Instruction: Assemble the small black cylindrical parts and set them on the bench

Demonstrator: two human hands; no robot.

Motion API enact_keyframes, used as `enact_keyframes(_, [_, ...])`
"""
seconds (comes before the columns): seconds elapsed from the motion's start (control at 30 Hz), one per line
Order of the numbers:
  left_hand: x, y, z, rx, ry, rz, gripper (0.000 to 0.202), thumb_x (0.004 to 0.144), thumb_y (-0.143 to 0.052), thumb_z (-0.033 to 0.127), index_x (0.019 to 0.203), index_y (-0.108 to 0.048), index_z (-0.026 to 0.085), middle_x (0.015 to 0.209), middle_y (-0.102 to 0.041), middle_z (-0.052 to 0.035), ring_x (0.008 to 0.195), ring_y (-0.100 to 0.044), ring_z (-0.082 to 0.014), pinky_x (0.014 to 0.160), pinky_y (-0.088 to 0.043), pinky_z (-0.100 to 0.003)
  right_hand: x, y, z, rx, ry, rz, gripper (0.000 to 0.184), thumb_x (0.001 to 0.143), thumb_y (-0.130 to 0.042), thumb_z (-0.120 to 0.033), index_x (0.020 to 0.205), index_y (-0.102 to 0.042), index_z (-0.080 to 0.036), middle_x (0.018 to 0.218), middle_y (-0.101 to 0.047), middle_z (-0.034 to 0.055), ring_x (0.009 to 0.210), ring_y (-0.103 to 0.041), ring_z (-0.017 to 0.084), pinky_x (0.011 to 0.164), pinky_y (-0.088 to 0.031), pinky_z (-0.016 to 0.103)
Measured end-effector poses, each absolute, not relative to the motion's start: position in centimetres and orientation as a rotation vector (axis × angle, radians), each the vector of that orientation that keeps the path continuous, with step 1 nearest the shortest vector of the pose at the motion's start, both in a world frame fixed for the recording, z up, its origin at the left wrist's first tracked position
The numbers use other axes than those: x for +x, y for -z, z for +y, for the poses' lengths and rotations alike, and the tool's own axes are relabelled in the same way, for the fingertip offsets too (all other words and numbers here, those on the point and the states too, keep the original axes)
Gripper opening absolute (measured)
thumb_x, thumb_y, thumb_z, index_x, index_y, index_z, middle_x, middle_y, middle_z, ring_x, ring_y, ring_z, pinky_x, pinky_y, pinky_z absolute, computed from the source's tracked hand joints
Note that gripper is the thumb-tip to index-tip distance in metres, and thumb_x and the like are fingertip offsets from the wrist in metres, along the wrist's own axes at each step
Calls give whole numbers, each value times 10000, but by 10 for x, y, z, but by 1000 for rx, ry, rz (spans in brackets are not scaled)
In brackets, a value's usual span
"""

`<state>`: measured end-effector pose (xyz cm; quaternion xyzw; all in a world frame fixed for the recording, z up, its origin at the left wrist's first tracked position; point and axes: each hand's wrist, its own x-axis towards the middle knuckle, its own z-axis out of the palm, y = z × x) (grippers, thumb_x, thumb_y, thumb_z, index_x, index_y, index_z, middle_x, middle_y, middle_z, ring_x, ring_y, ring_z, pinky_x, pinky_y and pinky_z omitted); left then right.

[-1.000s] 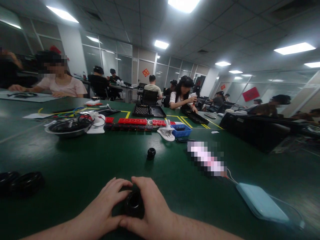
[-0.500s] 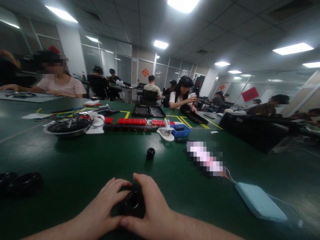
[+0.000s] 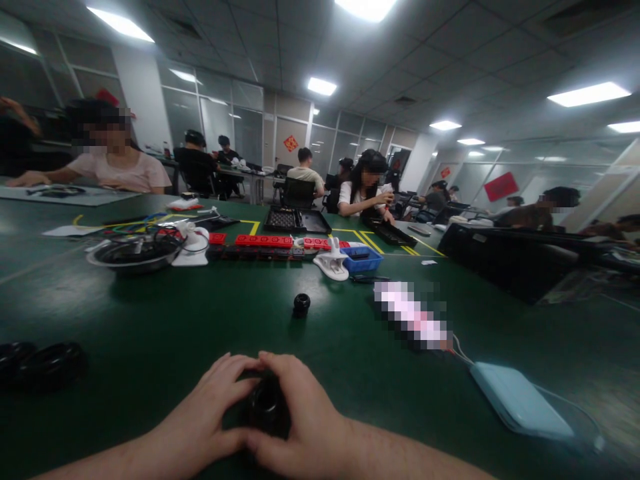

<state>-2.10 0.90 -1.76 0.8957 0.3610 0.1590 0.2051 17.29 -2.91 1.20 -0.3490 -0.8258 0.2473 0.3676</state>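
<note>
Near the front of the green table, my left hand (image 3: 213, 403) and my right hand (image 3: 311, 408) curve around a glossy black ring-shaped piece (image 3: 266, 401) with a hole in its top. Fingertips meet at the far side and the thumbs come together at the near side, so the fingers hide much of its sides. Straight ahead stands a smaller glossy black ringed piece (image 3: 301, 305), touched by neither hand. At the left edge lie two larger black rings (image 3: 55, 365), side by side.
A light blue pouch (image 3: 523, 400) and a blurred-out phone-like thing (image 3: 413, 315) lie right. Farther back are a metal bowl (image 3: 133, 257) with cables, red strips (image 3: 263, 241), a white clamp (image 3: 333, 262) and a blue tray (image 3: 364, 260). Other people sit around the room.
The fingertips of my two hands have drawn together at the far side of the black ring-shaped piece, closing the small gap there. The other things on the table stay put.
</note>
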Motion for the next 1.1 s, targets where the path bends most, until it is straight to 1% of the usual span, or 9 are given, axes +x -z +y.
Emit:
enact_keyframes(0.07, [-20,17,8,2491,-461,997,415,698,-668,430,1080,-587,291,1174,-496,-43,1076,-427,-291,973,-283,-482,173,-12,-29,-966,-619,-2105,709,633,-692,-386,1240,-387,-184,1139,-533,105,1006,-513,254,880,-406,386])
enact_keyframes(0.2, [-16,15,5,2506,-546,1020,336,695,-659,369,1014,-618,270,1114,-519,-40,1023,-451,-271,950,-320,-442,173,-12,-30,-968,-627,-2026,566,648,-679,-295,1160,-459,-196,1031,-576,70,905,-544,216,804,-450,338])
enact_keyframes(0.37, [-17,15,7,2514,-468,983,385,719,-639,337,1090,-571,265,1124,-512,-49,1024,-453,-262,976,-272,-479,173,-12,-31,-748,-584,-2068,628,676,-539,-201,1270,-333,-200,1141,-530,82,993,-525,207,861,-427,335])
enact_keyframes(0.47, [-19,15,9,2507,-444,989,383,719,-653,386,1079,-578,280,1188,-483,-51,1092,-413,-281,997,-231,-497,172,-11,-30,-773,-570,-2118,691,662,-613,-287,1278,-318,-183,1185,-504,95,1044,-497,228,902,-396,356])
enact_keyframes(0.57, [-19,14,7,2495,-435,1003,372,703,-672,385,1057,-591,303,1194,-490,-36,1103,-410,-293,995,-232,-503,172,-10,-30,-939,-601,-2104,708,632,-695,-398,1229,-390,-169,1133,-533,103,992,-514,243,864,-416,369])
enact_keyframes(0.67, [-16,13,5,2492,-478,1019,404,685,-680,352,1074,-586,297,1152,-513,-38,1066,-438,-284,968,-296,-466,173,-10,-30,-944,-645,-2068,599,666,-662,-299,1203,-424,-186,1079,-564,81,942,-536,218,835,-437,343])
enact_keyframes(0.83, [-16,13,5,2500,-472,1015,432,691,-669,325,1107,-563,280,1144,-510,-47,1053,-445,-267,989,-263,-478,173,-15,-31,-736,-637,-2101,654,655,-541,-175,1274,-331,-199,1164,-525,77,1015,-521,206,878,-418,325])
enact_keyframes(1.03, [-19,14,8,2492,-491,999,364,698,-665,410,1034,-608,283,1135,-512,-50,1056,-437,-280,992,-248,-487,174,-12,-30,-932,-583,-2116,741,641,-676,-418,1256,-348,-168,1195,-494,122,1064,-480,259,912,-381,388])
enact_keyframes(1.1, [-18,14,8,2483,-480,987,356,689,-670,419,1014,-617,284,1121,-518,-47,1041,-446,-278,984,-261,-482,174,-11,-29,-979,-582,-2100,763,622,-703,-444,1249,-363,-172,1190,-497,121,1056,-478,261,909,-381,398])
